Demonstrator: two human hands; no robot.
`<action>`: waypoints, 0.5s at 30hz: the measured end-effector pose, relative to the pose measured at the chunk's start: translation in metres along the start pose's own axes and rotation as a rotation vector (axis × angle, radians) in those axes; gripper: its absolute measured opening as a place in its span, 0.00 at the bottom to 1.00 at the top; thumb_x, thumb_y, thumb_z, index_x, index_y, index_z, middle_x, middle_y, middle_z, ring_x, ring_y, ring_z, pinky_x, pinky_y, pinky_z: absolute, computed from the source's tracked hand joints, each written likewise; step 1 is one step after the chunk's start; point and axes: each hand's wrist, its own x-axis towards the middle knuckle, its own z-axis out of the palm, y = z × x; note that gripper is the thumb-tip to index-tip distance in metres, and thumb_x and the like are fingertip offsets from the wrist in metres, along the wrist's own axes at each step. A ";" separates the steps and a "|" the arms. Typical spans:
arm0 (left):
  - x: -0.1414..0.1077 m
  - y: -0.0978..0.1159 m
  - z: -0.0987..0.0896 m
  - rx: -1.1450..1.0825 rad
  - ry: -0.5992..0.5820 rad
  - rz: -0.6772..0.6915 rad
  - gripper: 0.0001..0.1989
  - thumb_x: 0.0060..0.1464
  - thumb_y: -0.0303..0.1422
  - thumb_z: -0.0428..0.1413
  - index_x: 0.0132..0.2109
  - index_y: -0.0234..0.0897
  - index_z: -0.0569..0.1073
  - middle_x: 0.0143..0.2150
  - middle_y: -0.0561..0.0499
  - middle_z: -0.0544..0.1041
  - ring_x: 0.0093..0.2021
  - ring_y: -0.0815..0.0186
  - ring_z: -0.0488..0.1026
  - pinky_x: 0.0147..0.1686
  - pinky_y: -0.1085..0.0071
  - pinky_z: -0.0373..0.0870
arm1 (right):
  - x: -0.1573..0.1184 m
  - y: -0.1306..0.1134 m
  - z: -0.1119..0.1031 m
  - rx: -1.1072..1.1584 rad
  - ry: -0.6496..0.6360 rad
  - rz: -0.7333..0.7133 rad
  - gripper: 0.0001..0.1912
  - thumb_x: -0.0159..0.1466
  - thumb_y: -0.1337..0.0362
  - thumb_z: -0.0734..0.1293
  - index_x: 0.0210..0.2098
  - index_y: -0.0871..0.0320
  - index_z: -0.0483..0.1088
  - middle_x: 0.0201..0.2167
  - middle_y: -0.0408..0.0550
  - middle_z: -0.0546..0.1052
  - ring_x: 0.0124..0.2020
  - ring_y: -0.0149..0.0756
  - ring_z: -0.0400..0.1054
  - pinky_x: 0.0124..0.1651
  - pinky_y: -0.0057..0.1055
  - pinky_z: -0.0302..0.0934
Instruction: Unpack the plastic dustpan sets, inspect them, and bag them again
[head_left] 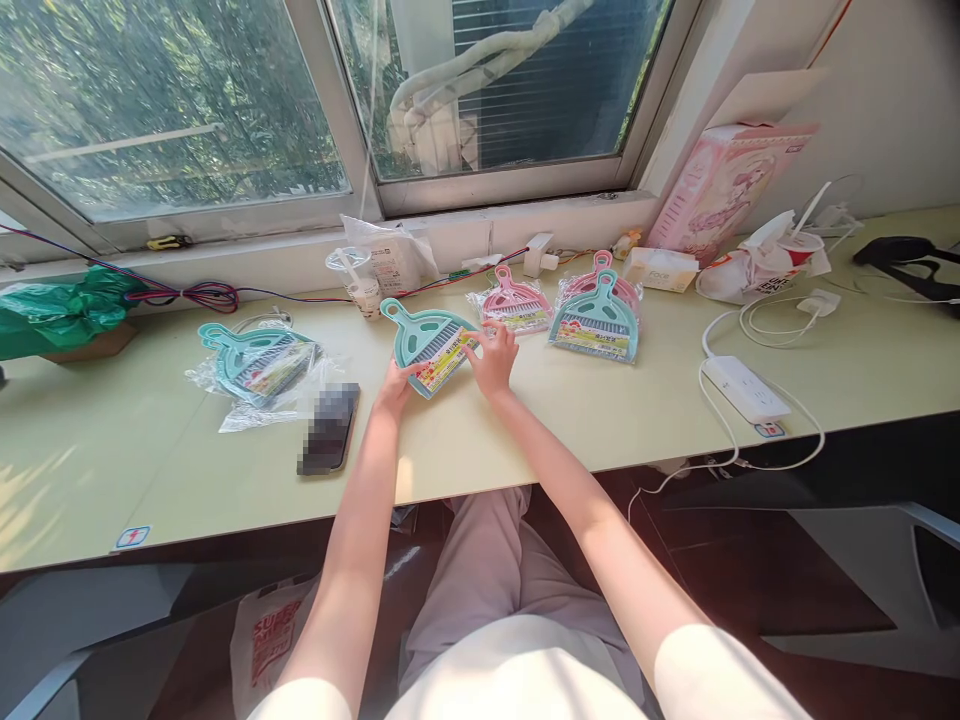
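Observation:
A teal dustpan-and-brush set (429, 341) with a printed label is held tilted over the table, in front of me. My left hand (395, 385) grips its lower left edge. At its right edge, the fingers of my right hand (495, 358) are bent against the label. Behind my right hand lies a pink set (514, 302) in clear wrap. Further right, a teal set (598, 322) overlaps a pink one (602, 263). More teal sets (259, 360) rest at the left on crinkled clear plastic.
A phone (330, 430) lies left of my left forearm. Along the window stand a drink cup (355, 280) and cables. On the right are a pink box (724, 190), a tissue pack (660, 268), and a white power strip (745, 388) with looping cords. The table's front edge (465, 492) runs below my forearms.

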 end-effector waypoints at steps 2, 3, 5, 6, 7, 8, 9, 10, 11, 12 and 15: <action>-0.001 0.001 0.002 0.005 -0.008 0.005 0.40 0.35 0.28 0.69 0.58 0.38 0.66 0.46 0.43 0.79 0.44 0.55 0.78 0.47 0.57 0.72 | -0.002 -0.002 -0.001 -0.026 -0.037 -0.074 0.17 0.68 0.55 0.59 0.50 0.49 0.74 0.63 0.53 0.60 0.64 0.51 0.51 0.60 0.50 0.50; -0.001 0.001 0.002 0.007 -0.007 0.006 0.40 0.35 0.28 0.69 0.58 0.38 0.66 0.46 0.43 0.79 0.44 0.55 0.78 0.47 0.57 0.71 | -0.003 -0.003 -0.001 -0.037 -0.056 -0.110 0.17 0.68 0.54 0.60 0.50 0.49 0.75 0.64 0.52 0.60 0.65 0.51 0.49 0.61 0.51 0.48; -0.002 0.002 0.003 0.008 0.006 0.006 0.40 0.35 0.27 0.69 0.58 0.38 0.66 0.46 0.44 0.79 0.44 0.55 0.77 0.47 0.58 0.72 | -0.005 -0.005 0.001 -0.054 -0.100 -0.190 0.17 0.68 0.54 0.60 0.49 0.49 0.76 0.66 0.49 0.58 0.68 0.50 0.45 0.64 0.52 0.43; -0.002 0.002 0.002 0.007 0.014 0.002 0.40 0.34 0.27 0.69 0.58 0.38 0.66 0.46 0.44 0.79 0.44 0.56 0.77 0.46 0.58 0.72 | -0.007 -0.007 0.001 -0.057 -0.118 -0.232 0.17 0.68 0.54 0.60 0.48 0.48 0.76 0.66 0.48 0.58 0.68 0.49 0.44 0.65 0.51 0.41; -0.002 0.001 0.002 0.003 0.021 -0.003 0.40 0.34 0.26 0.69 0.57 0.38 0.67 0.45 0.44 0.79 0.43 0.57 0.77 0.45 0.59 0.72 | -0.008 -0.008 0.001 -0.056 -0.127 -0.273 0.17 0.68 0.53 0.60 0.48 0.47 0.76 0.67 0.46 0.58 0.69 0.48 0.43 0.66 0.51 0.39; -0.002 0.001 0.001 -0.001 0.025 -0.008 0.39 0.34 0.26 0.69 0.57 0.38 0.67 0.45 0.45 0.79 0.42 0.58 0.77 0.44 0.61 0.72 | -0.010 -0.010 0.001 -0.050 -0.128 -0.310 0.17 0.68 0.53 0.59 0.48 0.46 0.76 0.67 0.44 0.57 0.69 0.47 0.43 0.66 0.50 0.38; -0.002 0.000 0.001 -0.006 0.030 -0.009 0.39 0.34 0.26 0.68 0.57 0.38 0.67 0.45 0.45 0.79 0.42 0.59 0.77 0.44 0.62 0.72 | -0.011 -0.011 0.001 -0.044 -0.124 -0.345 0.17 0.68 0.53 0.59 0.49 0.44 0.76 0.68 0.43 0.57 0.69 0.46 0.43 0.67 0.49 0.38; -0.002 0.000 0.000 -0.008 0.032 -0.008 0.39 0.34 0.26 0.68 0.56 0.38 0.67 0.44 0.45 0.79 0.41 0.60 0.77 0.43 0.63 0.72 | -0.012 -0.012 0.000 -0.038 -0.119 -0.381 0.17 0.68 0.52 0.59 0.50 0.43 0.75 0.68 0.42 0.56 0.70 0.45 0.43 0.67 0.49 0.37; -0.001 0.000 0.000 -0.006 0.030 -0.005 0.39 0.34 0.26 0.68 0.57 0.38 0.67 0.44 0.46 0.79 0.40 0.61 0.77 0.42 0.64 0.72 | -0.013 -0.013 0.000 -0.035 -0.116 -0.421 0.17 0.68 0.52 0.59 0.52 0.42 0.74 0.68 0.42 0.56 0.70 0.44 0.42 0.67 0.49 0.37; -0.001 0.000 -0.001 -0.002 0.028 -0.002 0.39 0.34 0.26 0.68 0.57 0.38 0.67 0.43 0.47 0.79 0.40 0.61 0.77 0.42 0.65 0.72 | -0.015 -0.014 -0.001 -0.037 -0.117 -0.465 0.18 0.68 0.52 0.60 0.54 0.42 0.72 0.68 0.43 0.56 0.70 0.44 0.42 0.67 0.48 0.36; -0.002 0.001 0.000 0.017 0.022 0.001 0.39 0.34 0.26 0.67 0.57 0.38 0.66 0.41 0.49 0.79 0.41 0.61 0.77 0.43 0.65 0.72 | -0.017 -0.016 -0.002 -0.071 -0.126 -0.575 0.19 0.68 0.56 0.60 0.58 0.44 0.69 0.68 0.45 0.57 0.70 0.44 0.42 0.68 0.48 0.34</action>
